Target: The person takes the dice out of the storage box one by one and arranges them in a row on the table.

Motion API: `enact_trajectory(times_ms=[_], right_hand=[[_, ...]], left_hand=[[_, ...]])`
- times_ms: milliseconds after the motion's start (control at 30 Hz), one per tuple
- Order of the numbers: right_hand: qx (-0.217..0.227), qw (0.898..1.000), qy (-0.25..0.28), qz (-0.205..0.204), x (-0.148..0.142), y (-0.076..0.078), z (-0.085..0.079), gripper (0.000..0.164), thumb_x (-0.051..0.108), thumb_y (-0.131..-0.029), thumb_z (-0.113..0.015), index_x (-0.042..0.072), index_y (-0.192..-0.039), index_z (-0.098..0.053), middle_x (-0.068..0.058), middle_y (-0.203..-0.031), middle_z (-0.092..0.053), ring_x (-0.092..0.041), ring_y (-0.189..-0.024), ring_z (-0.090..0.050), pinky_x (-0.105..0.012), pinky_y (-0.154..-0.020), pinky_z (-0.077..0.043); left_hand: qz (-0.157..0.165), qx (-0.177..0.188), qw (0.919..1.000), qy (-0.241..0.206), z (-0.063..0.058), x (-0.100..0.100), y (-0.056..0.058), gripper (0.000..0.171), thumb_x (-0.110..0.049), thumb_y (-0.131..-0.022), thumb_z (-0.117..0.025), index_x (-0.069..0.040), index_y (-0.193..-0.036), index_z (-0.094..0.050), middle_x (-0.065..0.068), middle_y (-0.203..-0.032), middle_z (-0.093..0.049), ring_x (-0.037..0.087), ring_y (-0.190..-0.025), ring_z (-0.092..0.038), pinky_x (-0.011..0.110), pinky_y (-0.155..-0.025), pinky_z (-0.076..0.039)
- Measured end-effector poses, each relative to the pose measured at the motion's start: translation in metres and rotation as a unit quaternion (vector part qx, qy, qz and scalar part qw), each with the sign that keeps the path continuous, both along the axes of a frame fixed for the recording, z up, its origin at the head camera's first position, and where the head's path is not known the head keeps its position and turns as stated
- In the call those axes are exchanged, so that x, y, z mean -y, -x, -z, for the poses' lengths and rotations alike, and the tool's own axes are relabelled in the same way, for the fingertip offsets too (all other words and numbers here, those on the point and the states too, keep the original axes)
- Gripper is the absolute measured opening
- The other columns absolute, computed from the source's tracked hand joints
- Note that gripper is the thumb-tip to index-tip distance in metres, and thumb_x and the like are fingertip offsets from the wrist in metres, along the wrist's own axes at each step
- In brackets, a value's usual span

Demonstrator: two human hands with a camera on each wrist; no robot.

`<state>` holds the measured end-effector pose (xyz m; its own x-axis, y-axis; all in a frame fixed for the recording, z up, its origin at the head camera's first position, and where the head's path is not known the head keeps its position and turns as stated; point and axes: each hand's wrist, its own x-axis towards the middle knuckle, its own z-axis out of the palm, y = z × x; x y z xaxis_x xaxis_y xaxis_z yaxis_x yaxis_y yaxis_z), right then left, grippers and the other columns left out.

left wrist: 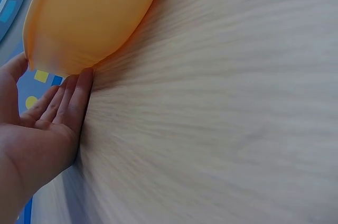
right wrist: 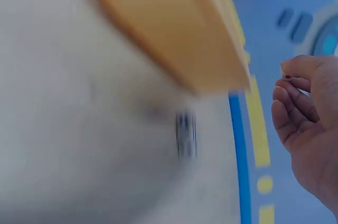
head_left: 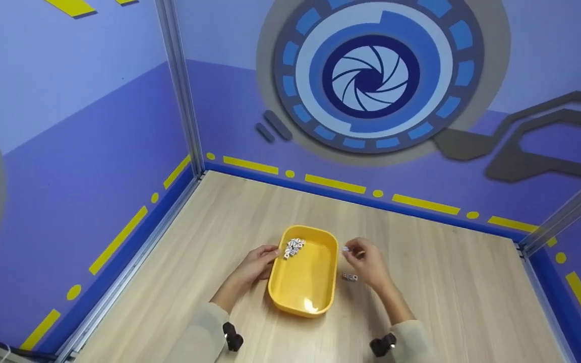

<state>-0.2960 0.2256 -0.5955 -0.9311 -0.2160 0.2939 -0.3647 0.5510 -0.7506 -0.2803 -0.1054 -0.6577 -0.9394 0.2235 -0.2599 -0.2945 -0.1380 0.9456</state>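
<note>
A yellow plastic box (head_left: 303,290) stands on the table with a cluster of small white dice (head_left: 294,247) inside, near its far left corner. At its left side, my left hand (head_left: 252,264) grips the box, thumb at the rim and straight fingers against the lower outside wall (left wrist: 84,28). Just right of the box, my right hand (head_left: 368,259) is raised and pinches a die (head_left: 345,248) between thumb and fingertips; a red pip shows on the die (right wrist: 287,77) in the right wrist view. Below that hand, a short row of dice (head_left: 350,277) lies on the table, blurred in the right wrist view.
The light wood table (head_left: 452,282) is bounded by a blue printed back wall (head_left: 230,111) and a left wall (head_left: 78,166). A metal post (head_left: 179,80) stands where they meet. Dark devices (head_left: 232,338) are strapped on both wrists, by the sleeves.
</note>
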Motion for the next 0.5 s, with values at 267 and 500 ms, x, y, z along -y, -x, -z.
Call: enact_trajectory(times_ms=[267,500], right_hand=[[0.044,0.997,-0.056,0.04,-0.05,-0.014,0.026,0.01,0.009,-0.088,-0.075,0.013,-0.097,-0.07,0.004,-0.089,-0.065,-0.014,-0.083,-0.06,-0.029,-0.074,-0.054],[0.091,0.992,-0.076,0.043,-0.059,-0.022,0.045,0.012,0.008,-0.088,-0.075,0.013,-0.098,-0.071,0.004,-0.09,-0.063,-0.015,-0.082,-0.059,-0.026,-0.071,-0.053]], left_hand=[[0.009,0.006,0.9999,-0.01,-0.002,0.004,-0.001,0.051,-0.035,-0.1,-0.061,-0.006,-0.14,-0.048,0.017,-0.134,-0.058,0.032,-0.116,-0.063,0.04,-0.088,-0.057],[0.008,0.008,0.9999,-0.012,-0.002,0.003,-0.002,0.053,-0.037,-0.098,-0.063,-0.007,-0.14,-0.049,0.017,-0.134,-0.059,0.032,-0.116,-0.063,0.039,-0.087,-0.057]])
